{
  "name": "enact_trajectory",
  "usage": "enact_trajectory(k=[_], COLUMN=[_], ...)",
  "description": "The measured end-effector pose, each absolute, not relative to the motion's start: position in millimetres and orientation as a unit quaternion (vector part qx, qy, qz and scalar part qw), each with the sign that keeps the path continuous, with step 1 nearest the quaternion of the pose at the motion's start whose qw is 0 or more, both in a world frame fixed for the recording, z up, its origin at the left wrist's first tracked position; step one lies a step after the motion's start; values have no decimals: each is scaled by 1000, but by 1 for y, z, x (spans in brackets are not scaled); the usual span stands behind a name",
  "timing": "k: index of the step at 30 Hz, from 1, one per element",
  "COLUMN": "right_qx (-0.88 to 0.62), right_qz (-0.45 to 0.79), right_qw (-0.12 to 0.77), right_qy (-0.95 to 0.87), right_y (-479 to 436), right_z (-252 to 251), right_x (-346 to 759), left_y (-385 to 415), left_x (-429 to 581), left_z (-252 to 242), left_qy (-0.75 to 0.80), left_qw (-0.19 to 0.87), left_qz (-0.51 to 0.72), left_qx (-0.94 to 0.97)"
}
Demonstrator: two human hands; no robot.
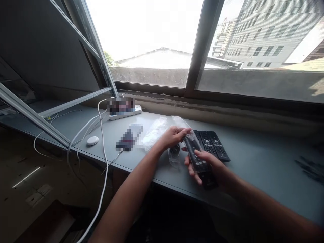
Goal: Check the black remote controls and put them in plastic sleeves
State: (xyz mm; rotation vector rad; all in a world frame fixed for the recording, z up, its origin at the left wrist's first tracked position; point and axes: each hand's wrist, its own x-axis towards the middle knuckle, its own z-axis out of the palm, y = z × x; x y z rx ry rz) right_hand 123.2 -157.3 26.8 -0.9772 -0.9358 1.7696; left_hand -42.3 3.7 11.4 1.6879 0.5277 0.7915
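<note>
A black remote control [194,152] lies slantwise in my right hand [214,163], thumb on top and fingers curled beneath. Most of it is inside a clear plastic sleeve [180,122]; its near end sticks out past the plastic. At the far end, my left hand [174,136] pinches the sleeve between thumb and fingers. Behind my hands several black remote controls [219,146] lie side by side on the grey table [263,162]. Below my left hand sits a small dark item in clear plastic [174,156]; its kind is unclear.
Left of my hands is a heap of clear plastic bags [155,132]. Beyond it are a blurred-out phone-like item [128,138] on a cable, a white round case [92,140] and a white power strip [138,109]. White cables [103,145] hang over the edge near a metal frame [76,101].
</note>
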Motion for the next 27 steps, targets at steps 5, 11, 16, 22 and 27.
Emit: enact_trajectory(k=[5, 11, 16, 22, 27], right_qx=[-395, -397, -404, -352, -285], right_qz=[701, 716, 740, 787, 777], right_qw=[456, 411, 355, 216, 253], right_qy=[-380, -400, -403, -460, -500], right_y=[-158, -158, -158, -166, -168], right_z=[25, 24, 20, 26, 35], right_x=[122, 124, 130, 135, 138], left_y=[11, 17, 22, 24, 26], left_x=[-39, -36, -33, -41, -42], left_z=[13, 12, 3, 8, 8], left_qy=[233, 271, 297, 390, 399], left_qw=[613, 601, 528, 422, 439], left_qz=[379, 426, 468, 547, 550], left_qx=[653, 619, 643, 609, 587])
